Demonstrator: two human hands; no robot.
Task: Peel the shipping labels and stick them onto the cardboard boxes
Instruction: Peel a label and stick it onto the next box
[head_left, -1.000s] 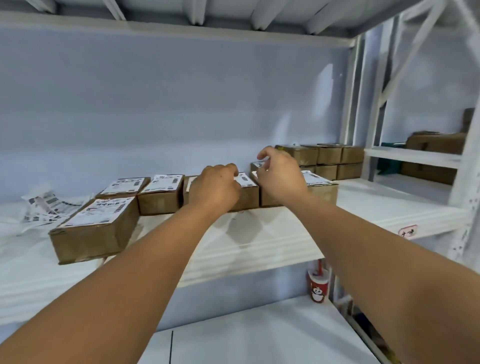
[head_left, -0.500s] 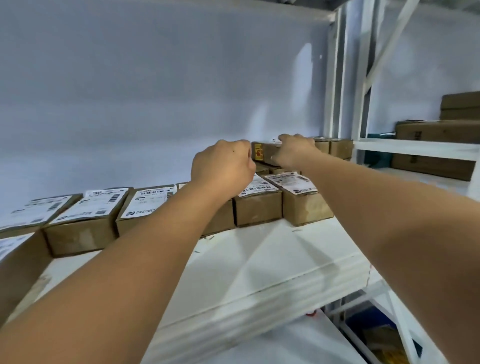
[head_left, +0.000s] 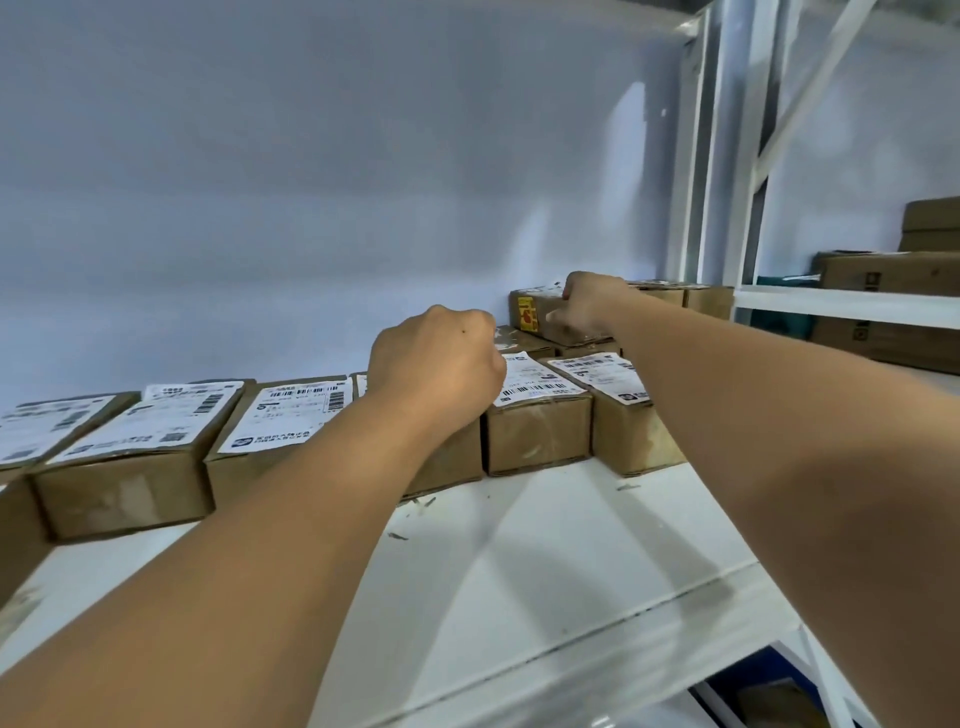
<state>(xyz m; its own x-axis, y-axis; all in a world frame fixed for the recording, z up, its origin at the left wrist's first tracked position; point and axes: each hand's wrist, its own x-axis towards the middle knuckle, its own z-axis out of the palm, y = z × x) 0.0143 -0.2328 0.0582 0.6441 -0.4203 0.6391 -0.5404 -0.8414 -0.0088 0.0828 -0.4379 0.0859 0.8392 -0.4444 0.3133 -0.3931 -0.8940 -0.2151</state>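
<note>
Grip: my right hand is clutching the stacked box.
Left hand: curling in front of that box; contents I cannot tell.
Risk: box slipping onto labelled boxes below it.

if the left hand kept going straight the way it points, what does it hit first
Likely the lower brown box just past the left hand knuckles, under the stickered box; depth is unclear.

Only one camera is used, worn on the person's head. It looks forward and a little down at a white shelf and the wall behind it. The shelf is close, with its row of cardboard boxes just ahead.
</note>
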